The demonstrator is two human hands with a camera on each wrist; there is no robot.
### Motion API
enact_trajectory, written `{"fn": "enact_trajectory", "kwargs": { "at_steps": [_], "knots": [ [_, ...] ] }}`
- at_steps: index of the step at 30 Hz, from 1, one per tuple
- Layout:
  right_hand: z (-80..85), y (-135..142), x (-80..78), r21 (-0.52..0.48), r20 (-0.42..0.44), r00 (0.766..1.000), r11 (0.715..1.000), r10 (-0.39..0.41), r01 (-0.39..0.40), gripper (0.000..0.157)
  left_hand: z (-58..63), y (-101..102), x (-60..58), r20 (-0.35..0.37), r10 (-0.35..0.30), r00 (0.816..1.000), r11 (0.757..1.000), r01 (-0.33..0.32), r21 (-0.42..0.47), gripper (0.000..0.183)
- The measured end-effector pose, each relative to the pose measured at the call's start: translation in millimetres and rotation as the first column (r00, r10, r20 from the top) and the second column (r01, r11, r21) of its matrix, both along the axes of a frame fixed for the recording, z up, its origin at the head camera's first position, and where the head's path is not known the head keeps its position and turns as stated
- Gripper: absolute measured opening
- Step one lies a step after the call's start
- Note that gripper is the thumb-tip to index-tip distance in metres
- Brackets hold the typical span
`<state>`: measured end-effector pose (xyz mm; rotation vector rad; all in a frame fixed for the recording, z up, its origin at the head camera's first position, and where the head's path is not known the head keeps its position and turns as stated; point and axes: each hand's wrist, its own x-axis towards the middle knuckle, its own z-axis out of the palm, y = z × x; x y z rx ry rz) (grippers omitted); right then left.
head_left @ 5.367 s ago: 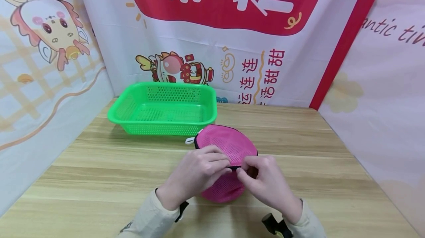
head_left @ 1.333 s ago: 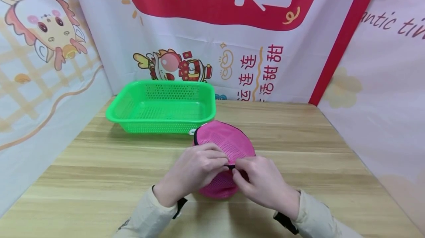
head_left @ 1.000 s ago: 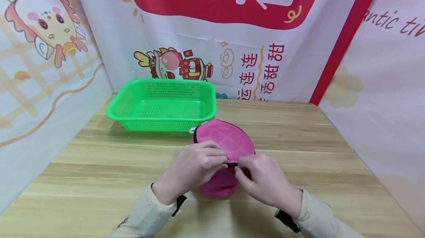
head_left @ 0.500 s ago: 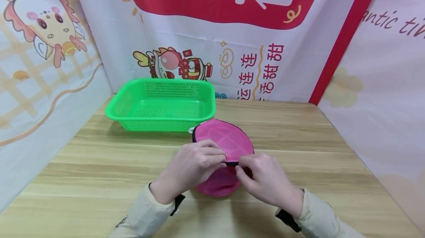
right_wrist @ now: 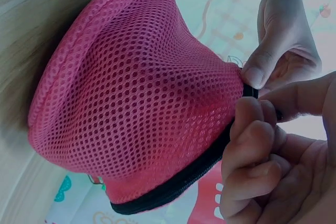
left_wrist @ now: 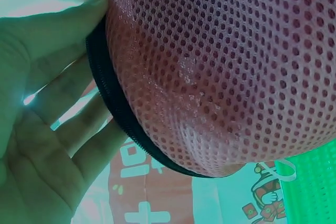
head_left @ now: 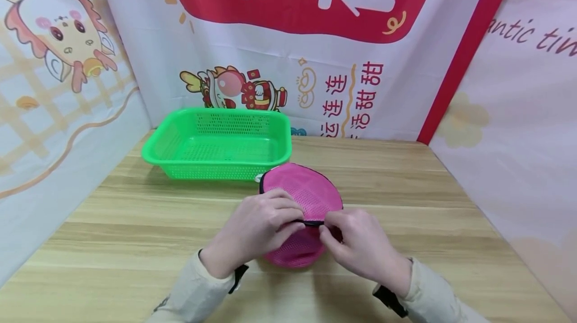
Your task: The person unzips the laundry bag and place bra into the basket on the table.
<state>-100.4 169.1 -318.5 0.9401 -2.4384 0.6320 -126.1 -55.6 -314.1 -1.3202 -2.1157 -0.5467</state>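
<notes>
A pink mesh laundry bag (head_left: 311,190), rounded and standing on the table, is between my two hands in the head view. A black zipper (head_left: 314,223) runs around its upper edge. My left hand (head_left: 259,228) pinches the zipper band, thumb on the mesh side and the other fingers behind it, as the left wrist view shows. Close by on the right, my right hand (head_left: 362,243) pinches the same band with curled fingers. A small dark piece (right_wrist: 279,114) shows between its fingers in the right wrist view. A white loop (head_left: 258,178) sticks out at the bag's far left.
Behind the bag to the left stands a green plastic basket (head_left: 216,170) with perforated walls, and nothing shows inside it. The wooden table (head_left: 405,188) is bordered by printed cloth hangings (head_left: 288,47) at the back and both sides.
Both hands keep their hold on the zipper band. Over the last second my left hand has shifted slightly left, so a longer stretch of zipper shows between the hands.
</notes>
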Motion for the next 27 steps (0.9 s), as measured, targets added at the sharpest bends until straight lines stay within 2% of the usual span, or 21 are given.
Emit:
{"fn": "enact_trajectory", "kwargs": {
  "at_steps": [3, 6, 12, 18, 27],
  "knots": [
    [1.2, -5.8, 3.1, -0.018, -0.030, 1.000, 1.000, -0.003, 0.003, 0.033, -0.6, 4.6, 3.2, -0.012, 0.014, 1.000, 1.000, -0.014, -0.014, 0.016],
    [2.6, -12.5, 6.6, -0.033, -0.068, 0.998, 0.999, -0.012, 0.009, 0.033, -1.6, 11.5, 6.3, -0.059, 0.004, 0.998, 1.000, -0.006, -0.021, 0.015],
    [0.6, -17.1, 8.4, -0.046, -0.083, 0.996, 0.999, -0.033, 0.029, 0.033, -3.4, 15.9, 8.8, -0.130, 0.020, 0.991, 1.000, -0.023, -0.021, 0.009],
    [-5.9, -16.4, 7.2, -0.027, -0.043, 0.999, 1.000, -0.017, 0.016, 0.033, -4.3, 13.3, 9.0, -0.140, 0.031, 0.990, 0.997, -0.041, -0.068, 0.007],
    [-6.3, -15.0, 10.0, -0.026, -0.030, 0.999, 0.999, -0.037, 0.037, 0.034, -4.8, 11.5, 10.0, -0.107, 0.018, 0.994, 0.998, -0.024, -0.055, 0.010]
  ]
}}
